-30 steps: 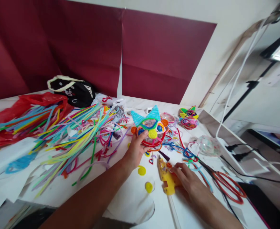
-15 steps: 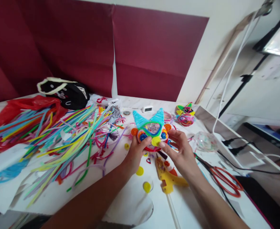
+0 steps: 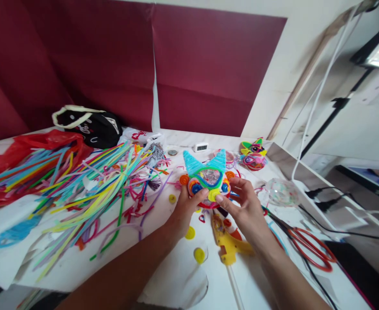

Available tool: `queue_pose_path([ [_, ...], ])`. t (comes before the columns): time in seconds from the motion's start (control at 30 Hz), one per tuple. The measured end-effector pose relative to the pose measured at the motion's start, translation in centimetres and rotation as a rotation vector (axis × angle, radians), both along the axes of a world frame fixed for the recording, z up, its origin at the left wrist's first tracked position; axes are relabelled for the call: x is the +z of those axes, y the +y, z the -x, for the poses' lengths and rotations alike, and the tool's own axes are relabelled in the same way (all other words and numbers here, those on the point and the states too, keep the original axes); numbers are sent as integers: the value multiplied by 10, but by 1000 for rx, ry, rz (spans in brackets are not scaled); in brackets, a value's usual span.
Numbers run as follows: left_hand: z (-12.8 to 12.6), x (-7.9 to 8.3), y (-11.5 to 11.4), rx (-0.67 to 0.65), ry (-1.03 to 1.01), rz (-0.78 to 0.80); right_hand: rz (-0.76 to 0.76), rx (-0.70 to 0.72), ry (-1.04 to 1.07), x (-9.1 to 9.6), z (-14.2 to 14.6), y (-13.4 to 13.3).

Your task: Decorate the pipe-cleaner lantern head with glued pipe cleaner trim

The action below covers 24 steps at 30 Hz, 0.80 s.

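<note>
A pipe-cleaner craft face (image 3: pixel 208 177) with two blue horns, a clear glitter middle and orange, blue and yellow coils is held up over the white table (image 3: pixel 176 275). My left hand (image 3: pixel 185 207) grips its lower left side. My right hand (image 3: pixel 242 204) pinches its lower right edge, thumb against the yellow coil. Just below my right wrist, a yellow glue gun (image 3: pixel 228 243) lies on the table.
A big heap of coloured pipe cleaners (image 3: pixel 89 185) and a red plastic bag (image 3: pixel 31 146) fill the left. A black pouch (image 3: pixel 89 125), a small white clock (image 3: pixel 201 147), another finished craft (image 3: pixel 253 155), a clear ball (image 3: pixel 279 192), red scissors (image 3: pixel 312 249) and yellow coils (image 3: pixel 199 255) lie around.
My right hand left the glue gun on the table and came up to pinch the craft face, which rose slightly. My left hand kept its hold.
</note>
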<state>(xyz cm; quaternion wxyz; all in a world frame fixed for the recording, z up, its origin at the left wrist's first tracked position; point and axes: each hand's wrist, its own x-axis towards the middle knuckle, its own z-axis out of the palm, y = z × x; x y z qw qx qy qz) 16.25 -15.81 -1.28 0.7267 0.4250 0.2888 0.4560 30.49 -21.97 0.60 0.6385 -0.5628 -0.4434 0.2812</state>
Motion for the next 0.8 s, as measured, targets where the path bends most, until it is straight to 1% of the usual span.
queue_pose_path([
  [0.2,0,1,2,-48,-81,-94,7,6,27,-1,-2,-1],
  [0.33,-1,-1,4,-86,-63,-143,-2,-10,11,-2,-1,-1],
  [0.53,-2,-1,4,-77,-44,-168,9,-19,-16,-3,-1,-3],
  [0.8,-1,-2,3,-30,3,-147,58,12,5,-1,0,-5],
])
